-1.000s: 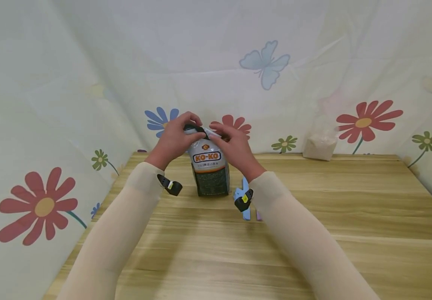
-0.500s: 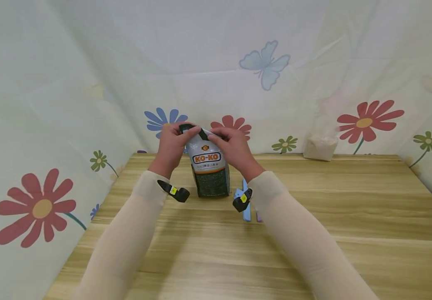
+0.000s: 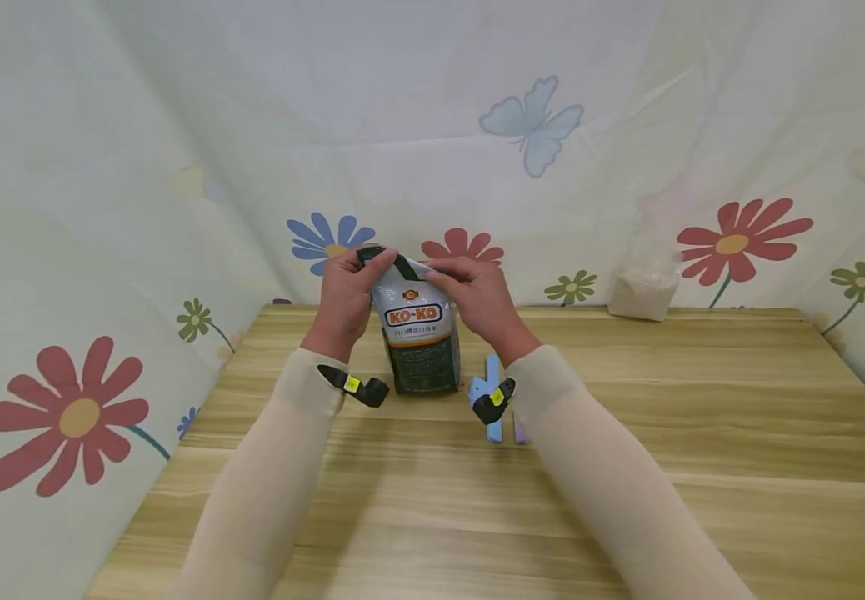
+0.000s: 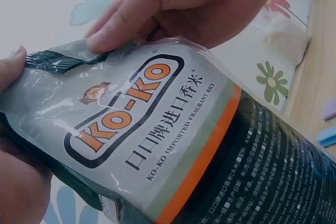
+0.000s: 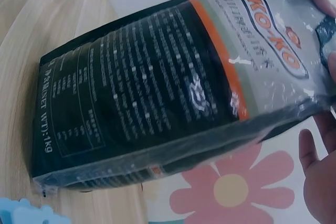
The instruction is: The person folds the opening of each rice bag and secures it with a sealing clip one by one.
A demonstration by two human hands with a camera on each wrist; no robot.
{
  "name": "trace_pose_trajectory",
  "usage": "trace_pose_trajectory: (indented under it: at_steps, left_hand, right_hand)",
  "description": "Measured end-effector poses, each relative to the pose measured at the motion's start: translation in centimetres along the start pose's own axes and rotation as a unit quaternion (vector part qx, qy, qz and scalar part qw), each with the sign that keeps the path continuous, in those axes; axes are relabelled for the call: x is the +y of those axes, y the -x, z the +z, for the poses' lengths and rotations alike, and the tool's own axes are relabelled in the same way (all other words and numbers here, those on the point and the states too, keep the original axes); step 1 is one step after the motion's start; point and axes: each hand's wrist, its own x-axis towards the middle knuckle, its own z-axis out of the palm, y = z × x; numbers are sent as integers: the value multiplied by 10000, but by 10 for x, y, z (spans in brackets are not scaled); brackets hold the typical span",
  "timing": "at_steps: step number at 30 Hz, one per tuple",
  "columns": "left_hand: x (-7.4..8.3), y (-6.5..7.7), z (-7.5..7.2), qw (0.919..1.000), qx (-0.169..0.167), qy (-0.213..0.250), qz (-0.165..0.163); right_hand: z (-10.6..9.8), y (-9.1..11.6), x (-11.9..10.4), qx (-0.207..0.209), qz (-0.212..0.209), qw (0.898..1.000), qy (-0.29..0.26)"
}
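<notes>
A white and dark green bag of rice (image 3: pixel 421 358), printed KO-KO, stands upright on the wooden table. Its top edge is gathered and folded between both hands. My left hand (image 3: pixel 345 300) pinches the upper left corner, thumb in front and fingers behind. On the upper right, my right hand (image 3: pixel 483 300) pinches the edge with thumb and fingers. The left wrist view shows the bag's front (image 4: pixel 131 103) close up, with the right thumb pressed by the dark strip (image 4: pixel 58 62). In the right wrist view the bag's dark lower part (image 5: pixel 131 87) meets the table.
Light blue (image 3: pixel 494 417) and purple (image 3: pixel 520 431) plastic pieces lie right of the bag, partly behind the right wrist camera (image 3: pixel 494 402). A clear bag of pale grains (image 3: pixel 641 293) leans at the back against a flowered cloth (image 3: pixel 417 125). The wooden table (image 3: pixel 702 400) extends right.
My left hand has shifted lower and its fingers have moved behind the bag's corner, with the thumb in front. The bag's top has opened out slightly to the left. My right hand keeps its place.
</notes>
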Motion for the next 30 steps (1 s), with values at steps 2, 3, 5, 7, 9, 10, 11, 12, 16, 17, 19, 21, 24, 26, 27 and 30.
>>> trace_pose_trajectory:
  at_steps: [2,3,5,7,9,10,11,12,16,17,19,21,24,26,27,30]
  left_hand:
    - [-2,-1,1,10000,51,21,5]
    - [-3,-1,1,10000,96,9,-3]
    - [-6,-1,1,9998,207,-52,-9]
    - [-8,-1,2,9994,320,-155,-10]
    - [-12,0,3,9988,396,-301,-36]
    - [-13,1,3,9983,424,-382,-60]
    - [-15,2,4,9979,446,-462,-77]
    - [-18,3,4,9975,458,-523,-89]
    - [-26,7,8,9959,607,-670,10]
    - [-27,8,10,9957,652,-649,73]
    - [-28,9,14,9954,748,-578,181]
    - [-28,11,17,9953,834,-431,247]
    - [-29,13,19,9943,1002,-215,300]
    - [-29,15,19,9935,1078,-126,354]
    - [-30,15,19,9931,1106,-123,384]
    - [-30,17,19,9924,1125,-164,477]
  right_hand:
    - [-2,1,2,70,14,10000,24]
    - [-2,2,3,98,38,9999,24]
    - [-2,2,4,144,92,9999,13]
    - [-2,3,4,183,140,9997,-26]
    - [-2,3,4,235,149,9996,-78]
    - [-2,3,4,264,155,9995,-91]
    - [-2,3,5,286,153,9994,-101]
    - [-1,2,5,299,149,9994,-124]
    - [-1,2,7,332,152,9993,-121]
    - [-1,2,7,339,149,9992,-128]
    - [0,2,8,367,175,9990,-158]
    - [1,3,9,385,192,9988,-214]
    - [3,5,10,337,175,9988,-316]
    - [4,6,10,291,124,9991,-299]
    - [4,6,10,275,104,9992,-269]
    - [3,7,6,249,-2,9996,-149]
